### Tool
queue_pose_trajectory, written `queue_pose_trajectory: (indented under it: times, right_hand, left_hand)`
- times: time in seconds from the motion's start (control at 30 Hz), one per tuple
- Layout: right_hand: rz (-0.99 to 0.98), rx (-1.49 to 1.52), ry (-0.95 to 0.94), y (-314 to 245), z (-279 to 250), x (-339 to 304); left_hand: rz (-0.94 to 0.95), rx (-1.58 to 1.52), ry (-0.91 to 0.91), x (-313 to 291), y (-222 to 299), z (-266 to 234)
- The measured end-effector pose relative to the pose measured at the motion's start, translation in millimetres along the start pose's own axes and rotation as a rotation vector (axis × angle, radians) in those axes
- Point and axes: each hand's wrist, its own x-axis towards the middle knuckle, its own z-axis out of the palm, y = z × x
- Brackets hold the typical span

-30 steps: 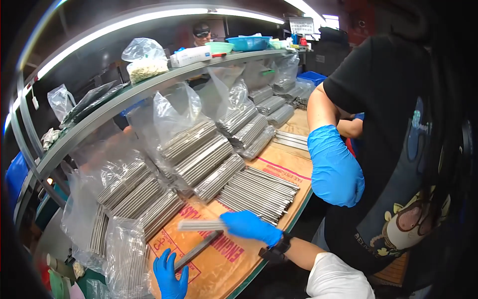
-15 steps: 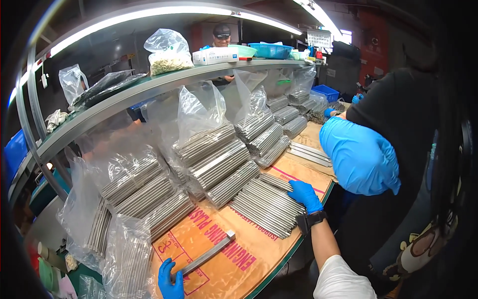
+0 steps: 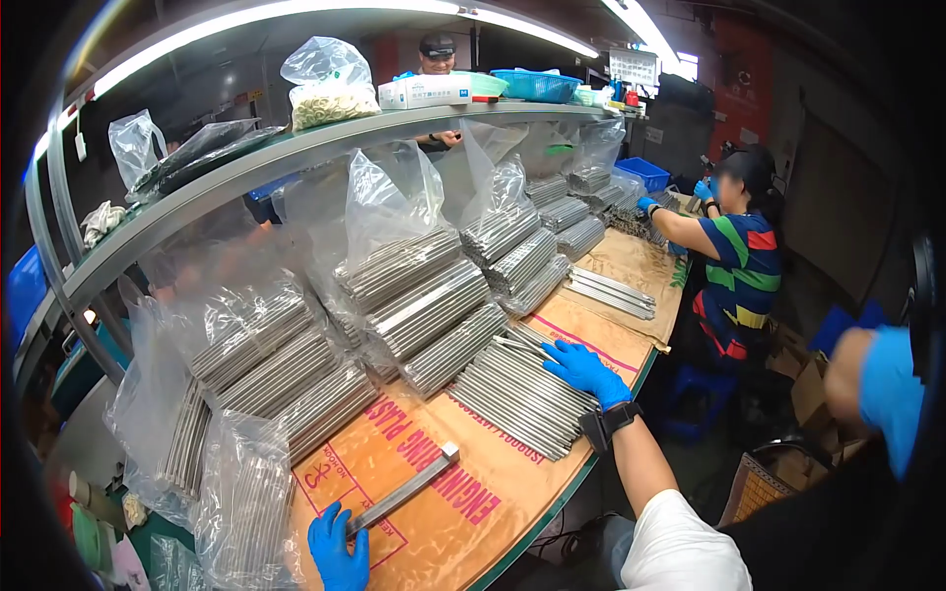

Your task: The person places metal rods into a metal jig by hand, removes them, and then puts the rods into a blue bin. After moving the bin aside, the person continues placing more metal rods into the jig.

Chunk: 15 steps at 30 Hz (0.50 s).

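My left hand (image 3: 338, 548), in a blue glove, closes thumb and fingers round the near end of a square metal bar (image 3: 406, 489), which lies slantwise on the printed brown paper (image 3: 463, 537). My right hand (image 3: 589, 376), also gloved in blue and with a black band on its wrist, reaches over a flat row of thin metal rods (image 3: 517, 399). Its fingers are stretched out, the tips by the far end of the row. A few rods there lie askew. Left of the row are stacked bundles of rods (image 3: 429, 310) in clear plastic bags.
More bagged rods (image 3: 281, 379) stand at the left, under a raised shelf (image 3: 325, 136) holding a box and baskets. Loose rods (image 3: 611, 294) lie farther along the table. One co-worker (image 3: 734, 246) works at the far right; a blurred blue-gloved arm (image 3: 887, 394) is close at the right edge.
The dark-clothed person with the large blue shape has moved right, uncovering the far co-worker. My right hand has shifted slightly left and away from me, its fingers more spread. My left hand stays on the bar.
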Motion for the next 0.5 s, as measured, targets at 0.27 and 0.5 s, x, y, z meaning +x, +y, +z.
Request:
queue_pose_trajectory:
  times: [0.27, 0.5]
  right_hand:
    - [-0.103, 0.171, -0.053, -5.7, -11.7, -8.8]
    - [-0.359, 0.275, -0.099, 12.0, -14.5, -16.1]
  left_hand:
    - [0.107, 0.152, -0.011, -0.1, -1.4, 1.3]
    - [0.147, 0.166, -0.028, 0.5, -1.4, 1.0]
